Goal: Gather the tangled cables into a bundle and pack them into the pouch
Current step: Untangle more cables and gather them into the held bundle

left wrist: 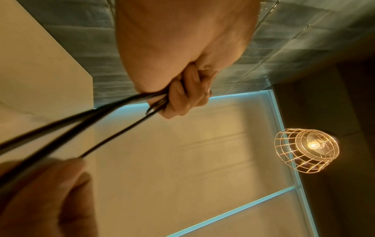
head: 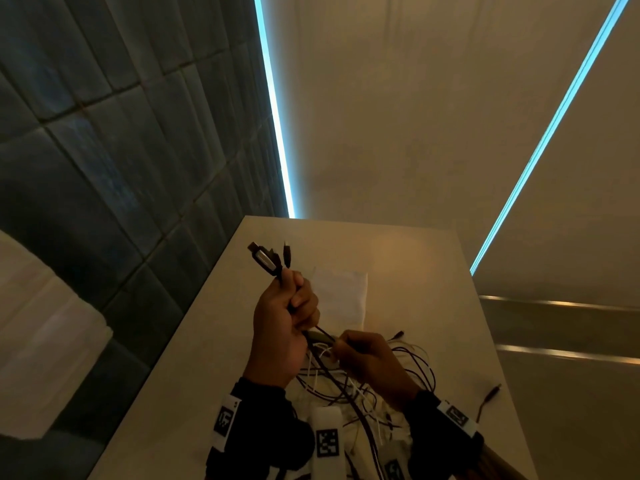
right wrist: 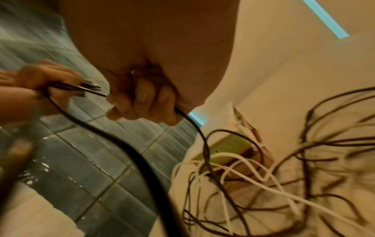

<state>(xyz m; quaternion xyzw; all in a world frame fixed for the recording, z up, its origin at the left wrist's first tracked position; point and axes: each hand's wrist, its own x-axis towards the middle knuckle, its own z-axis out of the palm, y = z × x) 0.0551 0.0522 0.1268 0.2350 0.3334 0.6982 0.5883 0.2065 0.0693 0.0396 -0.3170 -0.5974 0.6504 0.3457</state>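
The tangled cables (head: 349,382) are seen lying in a loose heap of dark and white strands on the pale counter (head: 433,271), at its near end. Several dark strands are lifted out of the heap and held upright in the left hand (head: 280,327), whose grip is closed in a fist around them; their plug ends (head: 266,258) are seen sticking up above the fist. Just beside it, nearer the heap, a dark strand is held in the right hand (head: 367,358), with the fingers (right wrist: 142,102) curled around it, so that grip too is closed on cable. In the left wrist view the dark strands (left wrist: 85,121) are shown stretched taut from the left fist toward the other hand. The pouch (head: 341,296), a flat pale fabric piece, is seen lying on the counter just beyond the heap, behind the left hand; whether its mouth is open cannot be told. One dark plug end (head: 491,393) is seen lying apart, to the right of the heap. Dark wall tiles (head: 104,150) are seen to the left of the counter.
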